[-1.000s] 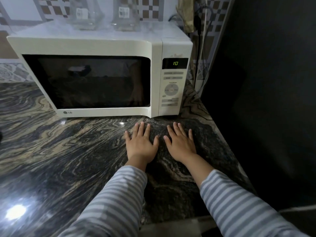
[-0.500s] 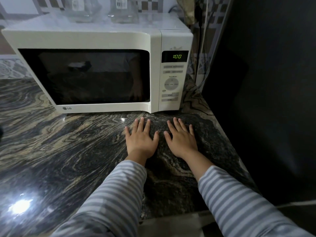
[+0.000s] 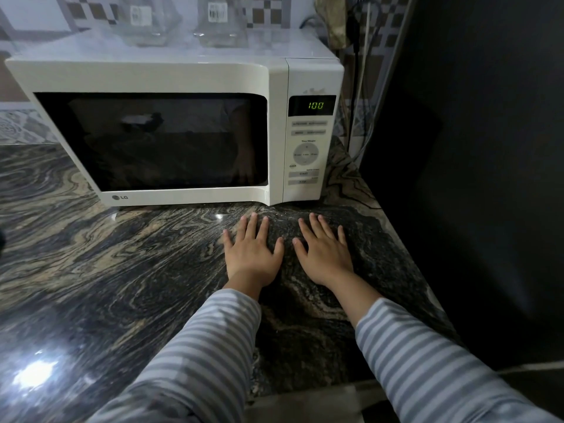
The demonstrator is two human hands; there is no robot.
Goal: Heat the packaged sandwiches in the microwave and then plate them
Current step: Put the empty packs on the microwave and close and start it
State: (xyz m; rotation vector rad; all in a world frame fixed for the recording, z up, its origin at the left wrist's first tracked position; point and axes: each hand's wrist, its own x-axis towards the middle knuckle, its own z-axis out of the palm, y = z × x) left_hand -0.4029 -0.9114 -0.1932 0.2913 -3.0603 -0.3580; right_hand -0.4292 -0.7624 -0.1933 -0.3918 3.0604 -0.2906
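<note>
A white microwave (image 3: pixel 171 77) stands at the back of the dark marbled counter (image 3: pixel 106 270) with its door closed. Its green display (image 3: pixel 315 105) reads 100. The dark door window shows only reflections; I cannot tell what is inside. My left hand (image 3: pixel 251 254) lies flat on the counter just in front of the microwave's right corner, fingers straight and spread. My right hand (image 3: pixel 325 254) lies flat beside it, palm down, holding nothing. No sandwiches or plate show.
Two clear glass containers (image 3: pixel 219 19) stand on top of the microwave. Cables (image 3: pixel 355 87) hang behind its right side. A tall dark surface (image 3: pixel 473 178) closes off the right. The counter's front edge (image 3: pixel 305 401) runs below my sleeves.
The display went from 10 to 100. The view drifted slightly; both hands stayed flat on the counter.
</note>
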